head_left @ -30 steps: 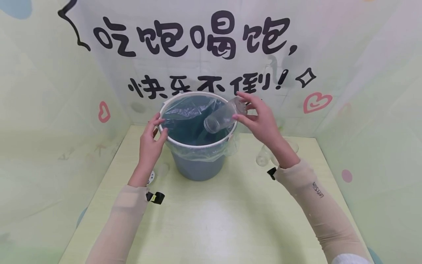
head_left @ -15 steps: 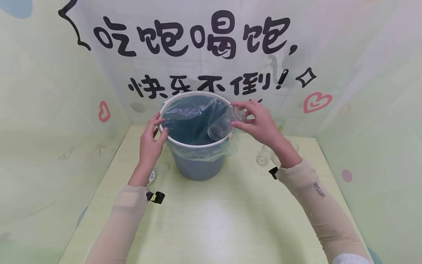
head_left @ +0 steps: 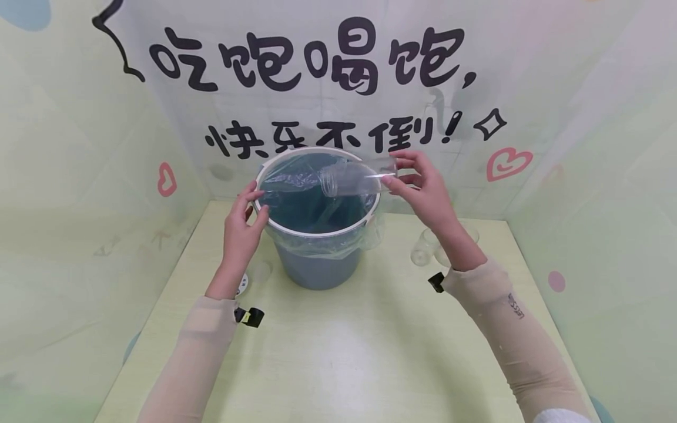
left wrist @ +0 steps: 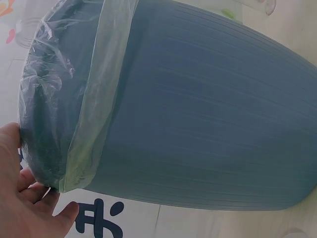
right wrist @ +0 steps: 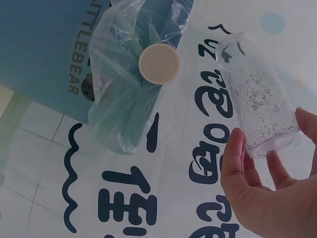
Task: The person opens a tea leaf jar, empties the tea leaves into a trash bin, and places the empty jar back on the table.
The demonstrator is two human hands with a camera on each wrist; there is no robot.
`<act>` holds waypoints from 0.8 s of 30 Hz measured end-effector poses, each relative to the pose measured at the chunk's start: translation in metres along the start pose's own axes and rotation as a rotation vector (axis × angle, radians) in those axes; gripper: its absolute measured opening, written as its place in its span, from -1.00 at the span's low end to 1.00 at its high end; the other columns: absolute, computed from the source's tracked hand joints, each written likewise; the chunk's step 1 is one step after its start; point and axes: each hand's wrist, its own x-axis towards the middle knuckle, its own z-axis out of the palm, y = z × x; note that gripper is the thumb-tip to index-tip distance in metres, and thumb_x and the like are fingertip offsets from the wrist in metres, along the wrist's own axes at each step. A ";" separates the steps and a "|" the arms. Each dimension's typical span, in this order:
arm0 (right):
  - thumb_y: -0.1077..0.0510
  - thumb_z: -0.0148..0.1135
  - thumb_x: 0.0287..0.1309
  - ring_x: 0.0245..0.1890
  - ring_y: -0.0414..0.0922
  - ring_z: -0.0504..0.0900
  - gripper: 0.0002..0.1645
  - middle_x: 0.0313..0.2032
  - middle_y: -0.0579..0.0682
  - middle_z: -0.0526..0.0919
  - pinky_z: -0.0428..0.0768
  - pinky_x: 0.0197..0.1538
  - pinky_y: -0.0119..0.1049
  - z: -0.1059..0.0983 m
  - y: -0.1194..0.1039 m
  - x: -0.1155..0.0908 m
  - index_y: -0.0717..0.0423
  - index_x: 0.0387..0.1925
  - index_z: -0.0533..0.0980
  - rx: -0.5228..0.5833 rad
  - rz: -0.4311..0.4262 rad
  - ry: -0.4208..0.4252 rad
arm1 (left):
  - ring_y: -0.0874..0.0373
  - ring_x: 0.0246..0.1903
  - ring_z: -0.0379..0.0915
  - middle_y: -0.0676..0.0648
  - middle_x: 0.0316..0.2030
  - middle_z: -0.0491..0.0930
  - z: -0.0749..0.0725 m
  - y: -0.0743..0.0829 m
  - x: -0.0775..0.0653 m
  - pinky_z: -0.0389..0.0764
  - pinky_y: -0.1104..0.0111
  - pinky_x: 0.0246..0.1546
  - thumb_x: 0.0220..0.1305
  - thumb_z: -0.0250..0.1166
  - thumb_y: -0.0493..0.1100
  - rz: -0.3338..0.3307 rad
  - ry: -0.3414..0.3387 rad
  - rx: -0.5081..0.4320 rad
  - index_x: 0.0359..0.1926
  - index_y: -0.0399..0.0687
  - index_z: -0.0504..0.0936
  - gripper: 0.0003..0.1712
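Note:
My right hand (head_left: 420, 185) holds a clear cylindrical jar (head_left: 351, 178) by its base end, above the right part of the blue bin (head_left: 317, 264). The jar lies nearly level, its mouth pointing left over the bin's opening. Fine dark specks cling inside the jar (right wrist: 260, 101) in the right wrist view. A clear plastic bag (head_left: 296, 179) lines the bin and folds down over its white rim (head_left: 317, 234). My left hand (head_left: 243, 232) grips the rim at the bin's left side. In the left wrist view, my left hand's fingers (left wrist: 37, 193) bend against the bag-covered edge.
Several clear glass vessels (head_left: 421, 255) stand on the table (head_left: 338, 346), partly behind my right forearm. Near my left wrist are a white round label (head_left: 243, 284) and a faint clear object (head_left: 260, 270). A lettered wall (head_left: 328, 106) rises behind the bin.
The jar first dipped toward the bin's right edge, then rose and swung to nearly level, its mouth moving left. My left hand and the bin have stayed put.

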 end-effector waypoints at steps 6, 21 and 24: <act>0.23 0.23 0.28 -0.27 -0.20 0.68 -0.59 -0.05 -0.01 0.54 0.76 -0.11 -0.36 -0.001 0.002 -0.001 0.05 0.13 0.40 0.236 0.044 -0.001 | 0.06 0.51 0.12 0.04 0.49 0.26 0.000 0.000 0.000 0.28 0.01 0.48 0.41 0.17 -0.17 -0.005 0.002 0.002 0.23 -0.16 0.51 -0.58; 0.26 0.35 0.20 -0.06 0.08 0.65 -0.40 0.11 0.16 0.54 0.73 -0.10 -0.44 0.004 0.003 0.005 0.12 0.27 0.42 -0.064 -0.079 -0.034 | 0.07 0.52 0.09 0.06 0.50 0.24 0.000 -0.001 0.000 0.26 0.00 0.49 0.43 0.15 -0.16 -0.015 -0.003 -0.010 0.24 -0.18 0.50 -0.58; 0.25 0.36 0.20 -0.09 0.03 0.66 -0.40 0.10 0.13 0.56 0.72 -0.10 -0.46 0.004 0.004 0.007 0.10 0.26 0.43 -0.066 -0.075 -0.009 | 0.07 0.52 0.09 0.06 0.50 0.23 0.000 -0.001 0.000 0.25 -0.01 0.49 0.43 0.14 -0.15 -0.012 -0.005 -0.014 0.25 -0.18 0.50 -0.57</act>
